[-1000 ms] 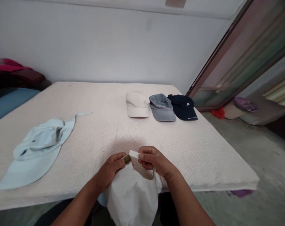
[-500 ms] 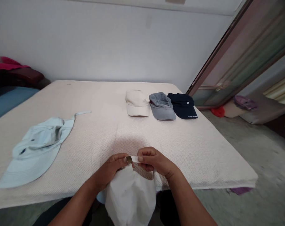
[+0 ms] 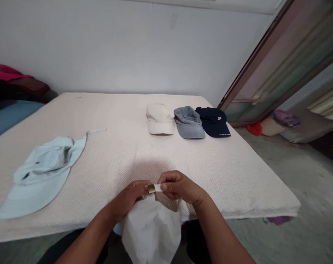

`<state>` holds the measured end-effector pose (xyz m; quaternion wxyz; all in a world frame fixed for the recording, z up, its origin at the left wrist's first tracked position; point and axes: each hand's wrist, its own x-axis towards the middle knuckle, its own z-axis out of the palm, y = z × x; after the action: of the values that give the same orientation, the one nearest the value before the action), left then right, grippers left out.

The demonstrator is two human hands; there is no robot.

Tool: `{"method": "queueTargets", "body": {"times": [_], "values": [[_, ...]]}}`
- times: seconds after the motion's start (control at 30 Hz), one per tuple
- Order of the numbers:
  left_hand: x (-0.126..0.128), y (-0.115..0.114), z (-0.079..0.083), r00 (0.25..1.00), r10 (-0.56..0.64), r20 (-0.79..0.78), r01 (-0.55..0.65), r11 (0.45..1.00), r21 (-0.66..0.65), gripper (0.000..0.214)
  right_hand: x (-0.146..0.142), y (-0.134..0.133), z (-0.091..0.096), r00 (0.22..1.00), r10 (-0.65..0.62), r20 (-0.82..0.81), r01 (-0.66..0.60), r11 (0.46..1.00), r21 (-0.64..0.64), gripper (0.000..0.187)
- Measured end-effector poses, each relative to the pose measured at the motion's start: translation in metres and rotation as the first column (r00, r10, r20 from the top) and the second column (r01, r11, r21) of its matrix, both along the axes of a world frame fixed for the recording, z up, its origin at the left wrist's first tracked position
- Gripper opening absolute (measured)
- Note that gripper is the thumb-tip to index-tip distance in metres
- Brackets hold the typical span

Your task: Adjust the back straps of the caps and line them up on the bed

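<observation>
A white cap hangs at the near edge of the bed-like surface, its back opening facing up and away from me. My left hand pinches the brass buckle on its back strap. Just to the right, my right hand grips the white strap between thumb and fingers, close beside the buckle. The cap's front and brim are out of sight below. On the left lies a pale blue cap, its strap undone and stretched out behind it.
Toward the back right sit a cream cap, a grey cap and a navy cap in a row, brims facing me. They rest on a padded cream cover. A wall stands behind, and a framed door is at the right.
The buckle has turned so that more of its brass face shows. Both hands stay at the strap, with the right hand shifted very slightly left.
</observation>
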<state>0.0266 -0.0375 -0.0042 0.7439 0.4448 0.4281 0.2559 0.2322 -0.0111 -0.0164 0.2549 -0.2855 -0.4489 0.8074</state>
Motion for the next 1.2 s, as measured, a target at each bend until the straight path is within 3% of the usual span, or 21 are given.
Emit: {"method": "queueTargets", "body": {"times": [0.2, 0.4, 0.9, 1.2], "values": [[-0.002, -0.002, 0.000, 0.998, 0.042, 0.044, -0.041, 0.999, -0.023, 0.019, -0.003, 0.001, -0.002, 1.000, 0.011, 0.017, -0.010, 1.000, -0.016, 0.017], [-0.002, -0.003, -0.011, 0.994, 0.024, 0.107, -0.013, 0.995, -0.102, 0.016, -0.005, 0.001, -0.001, 0.999, 0.012, 0.046, -0.011, 1.000, -0.009, 0.018], [-0.002, -0.004, -0.017, 0.998, 0.001, 0.060, 0.006, 0.993, -0.122, 0.021, -0.005, 0.001, -0.001, 0.994, 0.034, 0.102, -0.034, 0.999, 0.000, 0.016], [0.000, -0.004, -0.013, 0.989, 0.068, 0.131, -0.041, 0.979, -0.198, 0.022, -0.008, 0.001, -0.001, 0.997, 0.020, -0.068, -0.022, 1.000, -0.020, 0.026]]}}
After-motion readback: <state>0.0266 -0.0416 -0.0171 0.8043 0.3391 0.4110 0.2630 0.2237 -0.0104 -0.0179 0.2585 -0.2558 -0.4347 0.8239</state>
